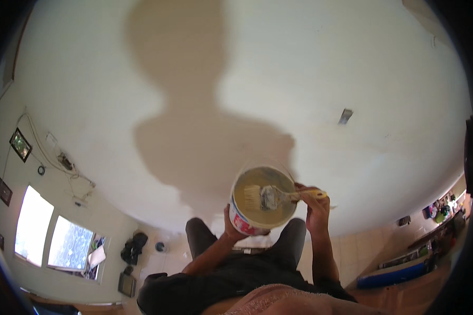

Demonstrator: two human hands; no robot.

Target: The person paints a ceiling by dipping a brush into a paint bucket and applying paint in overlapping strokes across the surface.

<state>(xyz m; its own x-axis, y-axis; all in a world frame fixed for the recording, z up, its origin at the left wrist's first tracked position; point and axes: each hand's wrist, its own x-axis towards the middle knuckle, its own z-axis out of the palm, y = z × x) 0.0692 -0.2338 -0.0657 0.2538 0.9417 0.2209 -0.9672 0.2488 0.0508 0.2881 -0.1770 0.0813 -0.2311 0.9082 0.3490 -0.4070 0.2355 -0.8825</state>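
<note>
A white paint bucket [241,222] with red and blue printing is tipped so that its round mouth faces me. My left hand [233,228] is closed on its lower left side, holding it up in front of my knees. My right hand [316,209] grips the yellow handle of a paintbrush [268,198] at the bucket's right rim. The brush lies across the mouth, its pale bristles pointing left and its metal band smeared with grey-white paint. Whether the bristles touch the paint inside, I cannot tell. The fingers under the bucket are partly hidden.
A broad pale wall [310,68] rises ahead, carrying my shadow and a small grey plate [345,116]. Framed pictures [21,145], loose cables and a bright window [34,226] are on the left. Dark bags [134,248] lie on the tiled floor. A blue-edged piece of furniture [394,274] stands right.
</note>
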